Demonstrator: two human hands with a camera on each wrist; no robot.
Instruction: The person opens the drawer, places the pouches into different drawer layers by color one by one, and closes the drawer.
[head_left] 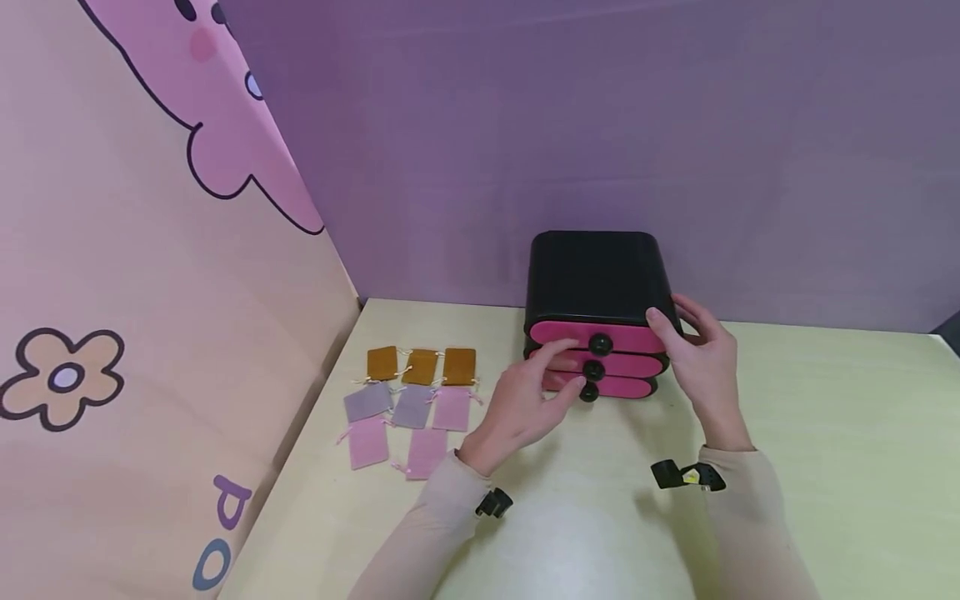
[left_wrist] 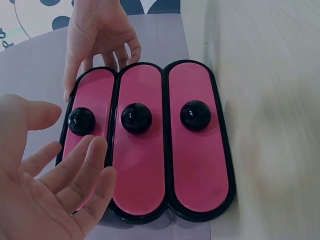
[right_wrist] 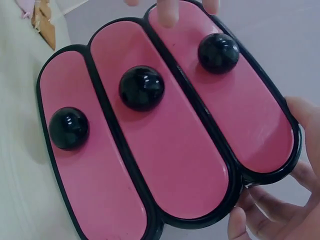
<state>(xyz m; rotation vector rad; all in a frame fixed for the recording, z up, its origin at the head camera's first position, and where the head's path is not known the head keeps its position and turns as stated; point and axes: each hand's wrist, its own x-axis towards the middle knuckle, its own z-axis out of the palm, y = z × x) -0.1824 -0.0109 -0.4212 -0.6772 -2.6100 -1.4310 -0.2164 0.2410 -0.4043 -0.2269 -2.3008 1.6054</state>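
While hands (right gripping) adjoin cabinet, drawers closed.

Black drawer unit — three closed pink drawers, round black knobs — upright on tabletop

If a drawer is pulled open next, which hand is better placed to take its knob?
Probably the left hand: it holds nothing and is in front of the drawers, near the knobs. The right hand grips the right side of the black cabinet and seems better suited to steadying it.
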